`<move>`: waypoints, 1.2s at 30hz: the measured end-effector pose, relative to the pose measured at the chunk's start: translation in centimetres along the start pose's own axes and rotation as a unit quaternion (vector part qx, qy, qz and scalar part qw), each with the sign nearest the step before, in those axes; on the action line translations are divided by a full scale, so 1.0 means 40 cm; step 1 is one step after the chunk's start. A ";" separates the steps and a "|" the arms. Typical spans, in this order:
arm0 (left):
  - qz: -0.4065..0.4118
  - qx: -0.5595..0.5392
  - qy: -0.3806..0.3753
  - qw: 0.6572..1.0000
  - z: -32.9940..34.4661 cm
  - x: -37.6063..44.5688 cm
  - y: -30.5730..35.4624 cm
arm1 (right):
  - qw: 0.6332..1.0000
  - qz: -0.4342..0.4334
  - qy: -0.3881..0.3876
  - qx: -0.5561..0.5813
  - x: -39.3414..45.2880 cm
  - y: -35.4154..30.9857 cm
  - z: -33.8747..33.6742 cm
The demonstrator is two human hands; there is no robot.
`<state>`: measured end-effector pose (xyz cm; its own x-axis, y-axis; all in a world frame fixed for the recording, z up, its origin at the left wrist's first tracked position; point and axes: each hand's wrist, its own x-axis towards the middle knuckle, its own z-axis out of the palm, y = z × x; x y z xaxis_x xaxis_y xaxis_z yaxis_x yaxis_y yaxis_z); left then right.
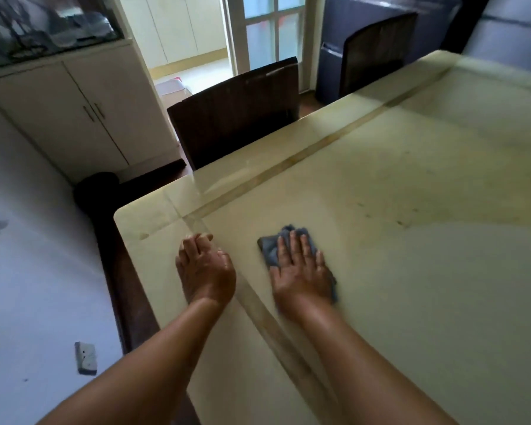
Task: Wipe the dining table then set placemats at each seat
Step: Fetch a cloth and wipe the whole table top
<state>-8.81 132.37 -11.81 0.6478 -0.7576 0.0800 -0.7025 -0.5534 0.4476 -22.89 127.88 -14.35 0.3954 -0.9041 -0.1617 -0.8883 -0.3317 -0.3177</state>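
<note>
Head view: no writing or label can be read anywhere. Right hand [301,268] lies flat, fingers straight and spread, pressing a blue-grey cloth [269,248] onto the cream table [411,286] near its near-left corner; the cloth shows past the fingertips and at the wrist side. Left hand [204,268] rests open on the table just beside, holding nothing. Two dark chairs [236,115] stand at the left edge.
</note>
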 end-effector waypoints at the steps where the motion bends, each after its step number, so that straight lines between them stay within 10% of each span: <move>1: 0.011 -0.015 -0.012 1.000 0.010 0.011 0.031 | 0.999 -0.034 -0.017 -0.004 -0.004 0.023 -0.005; 9: 0.097 -0.042 -0.096 0.990 0.085 0.147 0.142 | 0.966 0.245 0.076 -0.005 0.059 0.454 -0.172; 14: 0.119 -0.065 -0.105 0.985 0.134 0.224 0.200 | 0.915 0.385 0.121 0.014 0.145 0.453 -0.184; 25: 0.101 -0.116 -0.076 0.985 0.214 0.333 0.296 | 0.999 -0.048 -0.003 -0.018 0.399 0.160 -0.099; 32: 0.099 -0.119 -0.070 0.985 0.245 0.343 0.305 | 0.953 0.291 0.088 0.013 0.514 0.432 -0.229; 36: 0.096 -0.086 -0.088 0.988 0.255 0.362 0.306 | 0.945 0.315 0.080 0.017 0.589 0.359 -0.216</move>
<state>-11.03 111.10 -14.27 0.4359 -0.8995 0.0283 -0.7366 -0.3386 0.5854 -28.36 99.49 -14.63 -0.2532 -0.9494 -0.1860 -0.9268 0.2932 -0.2346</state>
